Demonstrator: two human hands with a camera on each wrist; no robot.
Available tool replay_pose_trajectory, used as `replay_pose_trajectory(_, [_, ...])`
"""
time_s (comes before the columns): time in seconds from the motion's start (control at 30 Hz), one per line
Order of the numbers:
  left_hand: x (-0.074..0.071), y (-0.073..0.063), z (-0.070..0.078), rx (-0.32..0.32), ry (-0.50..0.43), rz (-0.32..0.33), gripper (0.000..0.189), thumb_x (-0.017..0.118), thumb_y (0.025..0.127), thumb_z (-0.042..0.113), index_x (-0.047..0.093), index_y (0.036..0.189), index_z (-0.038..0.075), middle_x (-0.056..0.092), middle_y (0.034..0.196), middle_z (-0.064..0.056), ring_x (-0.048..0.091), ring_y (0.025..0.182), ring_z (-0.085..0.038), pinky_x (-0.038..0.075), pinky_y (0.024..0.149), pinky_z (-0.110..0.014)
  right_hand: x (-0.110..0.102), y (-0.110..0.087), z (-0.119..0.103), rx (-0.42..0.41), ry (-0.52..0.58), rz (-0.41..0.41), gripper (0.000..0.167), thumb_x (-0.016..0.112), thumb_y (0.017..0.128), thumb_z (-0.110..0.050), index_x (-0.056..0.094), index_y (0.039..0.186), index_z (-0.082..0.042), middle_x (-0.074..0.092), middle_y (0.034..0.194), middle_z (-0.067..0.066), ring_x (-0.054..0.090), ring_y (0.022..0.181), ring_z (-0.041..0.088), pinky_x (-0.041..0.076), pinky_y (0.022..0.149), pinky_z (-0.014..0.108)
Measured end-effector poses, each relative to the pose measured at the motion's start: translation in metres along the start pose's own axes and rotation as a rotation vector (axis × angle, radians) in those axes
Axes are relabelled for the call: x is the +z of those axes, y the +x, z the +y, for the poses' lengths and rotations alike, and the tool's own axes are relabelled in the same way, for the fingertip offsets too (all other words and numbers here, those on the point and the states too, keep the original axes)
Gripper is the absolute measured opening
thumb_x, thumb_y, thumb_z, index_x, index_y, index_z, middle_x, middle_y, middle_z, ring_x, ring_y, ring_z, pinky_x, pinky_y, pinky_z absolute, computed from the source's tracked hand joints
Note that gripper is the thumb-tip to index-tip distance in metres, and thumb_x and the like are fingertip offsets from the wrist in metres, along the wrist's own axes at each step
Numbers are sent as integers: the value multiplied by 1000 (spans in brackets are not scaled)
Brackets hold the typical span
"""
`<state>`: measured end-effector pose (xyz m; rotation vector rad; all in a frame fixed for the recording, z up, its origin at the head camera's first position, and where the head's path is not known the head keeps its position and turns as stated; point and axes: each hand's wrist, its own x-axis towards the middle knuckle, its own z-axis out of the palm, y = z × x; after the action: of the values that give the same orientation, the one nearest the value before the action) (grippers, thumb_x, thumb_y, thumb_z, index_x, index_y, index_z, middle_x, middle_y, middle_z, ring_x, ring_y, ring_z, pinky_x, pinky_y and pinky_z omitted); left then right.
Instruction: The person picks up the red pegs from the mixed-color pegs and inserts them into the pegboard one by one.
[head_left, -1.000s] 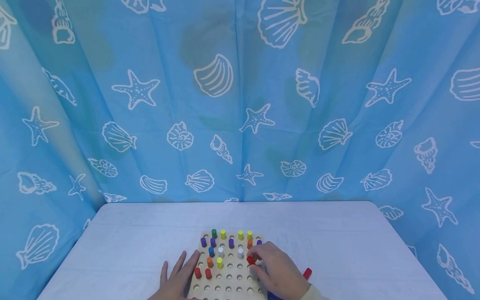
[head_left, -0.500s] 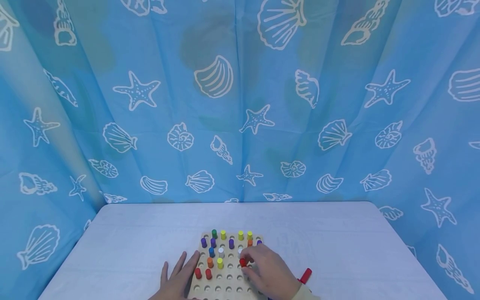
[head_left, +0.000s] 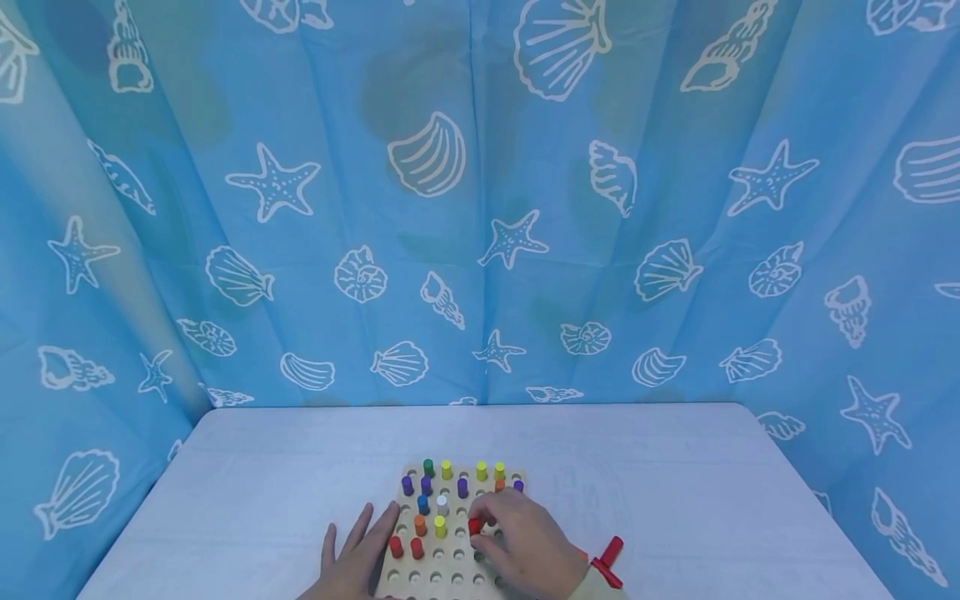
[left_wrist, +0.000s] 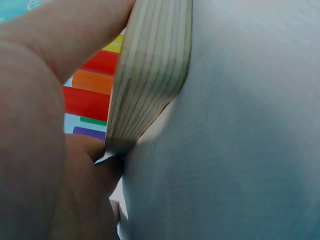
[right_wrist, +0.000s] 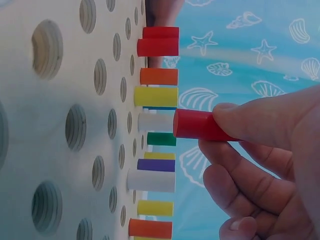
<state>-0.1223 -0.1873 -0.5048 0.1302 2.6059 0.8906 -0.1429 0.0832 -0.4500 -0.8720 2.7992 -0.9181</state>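
Note:
My right hand [head_left: 528,537] pinches a red peg [right_wrist: 197,124] between thumb and fingers, over the middle of a pale wooden pegboard [head_left: 459,577]. In the right wrist view the peg lies clear of the board's holes, its free end pointing at the board. Colored pegs stand in several holes, among them two red pegs, an orange peg [head_left: 420,525], a yellow peg [head_left: 440,526] and a white peg [right_wrist: 151,181]. My left hand [head_left: 356,562] lies at the board's left edge with its fingers straight and spread, the index finger touching the side.
Loose red pegs [head_left: 612,549] lie on the white table [head_left: 675,483] right of the board, partly behind my right wrist. A blue curtain [head_left: 480,250] with shell and starfish prints hangs behind and at the sides.
My right hand has moved left across the board with the red peg, from the right-hand columns toward the middle. My left hand stays in place. More of the loose red pegs shows now.

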Motion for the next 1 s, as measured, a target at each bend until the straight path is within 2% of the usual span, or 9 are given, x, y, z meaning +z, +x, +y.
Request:
replay_pose_trajectory(0.13, [0, 3, -2, -22, 12, -7, 127, 76, 64, 78, 26, 160, 13, 33, 162, -9, 7, 152, -43, -18, 108, -75, 4, 2, -3, 17, -14, 1, 20, 74, 93, -26, 66, 110, -19, 59, 96, -15, 56, 86, 1, 55, 75, 26])
replay_pose_trajectory(0.33, [1, 6, -6, -16, 16, -14, 132, 78, 60, 79, 25, 160, 13, 31, 163, -9, 7, 152, -43, -18, 107, -76, 9, 7, -7, 78, -32, -58, 25, 74, 93, -32, 68, 114, -21, 62, 99, -15, 59, 91, 3, 57, 84, 29])
replay_pose_trajectory(0.47, [2, 6, -7, -20, 25, -6, 134, 79, 57, 79, 26, 160, 13, 32, 162, -9, 8, 152, -43, -18, 107, -77, 11, 10, -8, 86, -18, -79, 24, 74, 93, -33, 69, 113, -21, 62, 97, -15, 57, 88, 1, 56, 82, 28])
replay_pose_trajectory(0.67, [2, 6, -6, -18, 53, 0, 133, 79, 58, 79, 26, 160, 12, 32, 162, -9, 9, 152, -43, -16, 108, -77, 16, 12, -9, 42, 7, -83, 20, 74, 93, -30, 69, 110, -21, 61, 93, -19, 55, 85, -2, 54, 77, 24])
replay_pose_trajectory(0.9, [0, 4, -2, -26, 72, -3, 130, 78, 60, 78, 26, 160, 12, 33, 162, -10, 11, 151, -44, -14, 109, -77, 20, 16, -14, 107, 23, -120, 17, 76, 92, -30, 69, 107, -25, 64, 95, -17, 55, 81, -1, 55, 80, 26])
replay_pose_trajectory(1.0, [0, 5, -3, -29, 67, -8, 131, 78, 60, 79, 26, 160, 12, 32, 162, -9, 10, 151, -44, -14, 109, -77, 21, 18, -15, 99, -2, -124, 18, 76, 92, -31, 69, 107, -25, 65, 95, -16, 54, 79, -2, 55, 80, 27])
